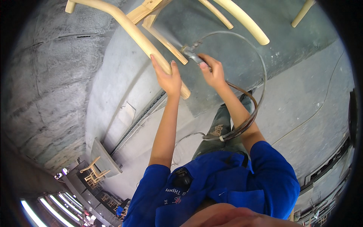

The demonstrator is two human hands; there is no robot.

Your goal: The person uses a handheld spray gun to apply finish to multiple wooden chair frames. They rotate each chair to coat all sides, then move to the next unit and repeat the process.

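Note:
A pale wooden chair frame (140,39) is tilted in front of me at the top of the head view, cut off by the upper edge. My left hand (168,80) grips one of its thick rounded legs near the lower end, thumb on one side and fingers on the other. My right hand (213,72) is closed around the handle of a metal spray gun (194,57). Its nozzle points up and left at the frame, close to a thinner wooden bar (166,43). A faint mist spreads from the nozzle. The trigger finger is partly hidden.
A clear hose (264,64) loops from the gun beside a brown hose (247,92); both are bundled near my right forearm. Two curved wooden pieces (245,20) and another wooden leg (302,13) show above. A stained grey wall (56,75) rises at left. Farther back stands a wooden chair (92,172).

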